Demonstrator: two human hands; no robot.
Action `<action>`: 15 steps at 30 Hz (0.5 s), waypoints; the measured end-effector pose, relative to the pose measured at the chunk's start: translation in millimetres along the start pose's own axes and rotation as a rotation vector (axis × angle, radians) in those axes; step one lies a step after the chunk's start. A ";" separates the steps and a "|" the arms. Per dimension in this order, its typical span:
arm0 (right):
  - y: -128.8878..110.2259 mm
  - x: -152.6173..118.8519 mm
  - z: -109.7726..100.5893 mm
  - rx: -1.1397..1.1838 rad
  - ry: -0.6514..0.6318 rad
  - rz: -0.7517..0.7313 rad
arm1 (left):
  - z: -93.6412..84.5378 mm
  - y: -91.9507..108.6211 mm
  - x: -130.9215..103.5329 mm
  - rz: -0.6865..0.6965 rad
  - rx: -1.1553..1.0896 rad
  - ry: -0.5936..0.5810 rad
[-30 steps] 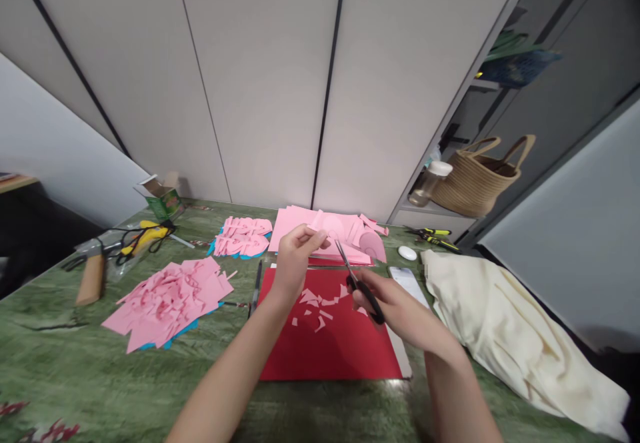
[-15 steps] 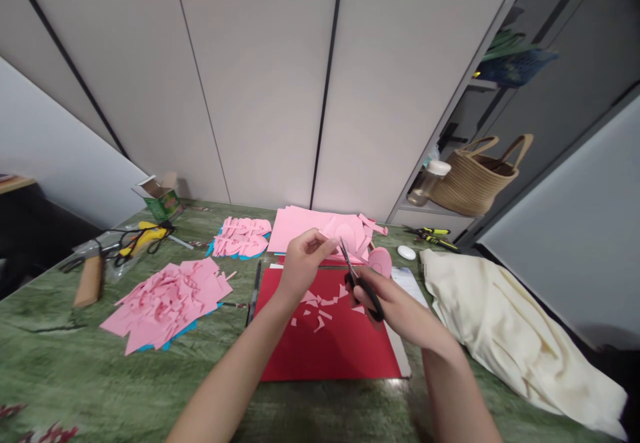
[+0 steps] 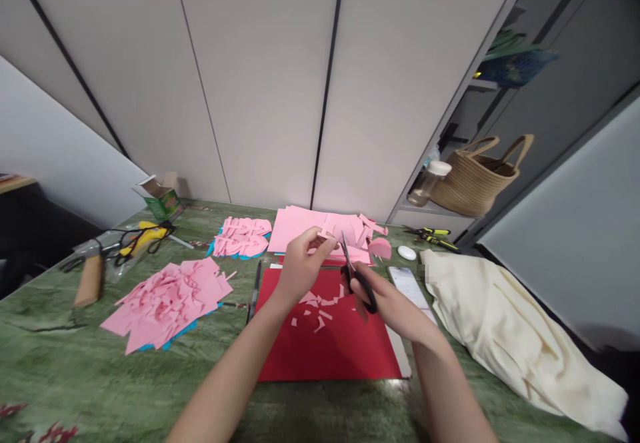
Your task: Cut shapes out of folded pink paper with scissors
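Note:
My left hand (image 3: 303,262) pinches a small piece of pink paper (image 3: 327,235) between thumb and fingertips; its outline blends with the pink sheets behind. In my right hand (image 3: 393,306) is a pair of scissors (image 3: 369,292) with black handles. The blades point up and away from me, close beside the piece in the left hand. Below both hands lies a red sheet (image 3: 325,355), with several small pink paper scraps (image 3: 316,313) on it. Behind them are stacked pink sheets (image 3: 293,228), with pink strips and a rounded pink cutout (image 3: 381,248) at their right.
A pile of pink offcuts (image 3: 170,300) and grouped pink cutouts (image 3: 243,236) lie left. Further left are a yellow glue gun (image 3: 145,238) and a green box (image 3: 161,200). On the right are a phone (image 3: 407,286), a white mouse (image 3: 407,252), pliers (image 3: 433,237) and cream cloth (image 3: 500,323).
My right hand and the scissors have shifted slightly left. The paper at my left fingertips has turned and looks smaller. More of the phone and less of the rounded cutout shows.

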State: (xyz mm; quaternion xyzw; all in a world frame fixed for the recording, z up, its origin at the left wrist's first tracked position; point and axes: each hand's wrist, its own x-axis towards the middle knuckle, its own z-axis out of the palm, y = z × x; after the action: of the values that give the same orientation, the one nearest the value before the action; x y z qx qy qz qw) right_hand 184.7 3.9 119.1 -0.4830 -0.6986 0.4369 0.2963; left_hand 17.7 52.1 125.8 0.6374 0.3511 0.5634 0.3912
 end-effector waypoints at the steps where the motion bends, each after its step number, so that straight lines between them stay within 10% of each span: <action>1: 0.0 -0.2 -1.1 -0.016 -0.002 -0.007 | -0.6 0.8 -0.1 0.007 0.029 -0.005; 15: 1.0 0.1 -0.6 0.045 -0.046 0.009 | -1.7 2.6 -0.7 0.007 0.241 -0.027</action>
State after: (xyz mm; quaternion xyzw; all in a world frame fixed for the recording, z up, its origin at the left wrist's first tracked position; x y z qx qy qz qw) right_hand 185.6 4.3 118.5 -0.4689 -0.6931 0.4650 0.2891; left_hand 15.9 50.5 127.8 0.6886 0.4087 0.5100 0.3142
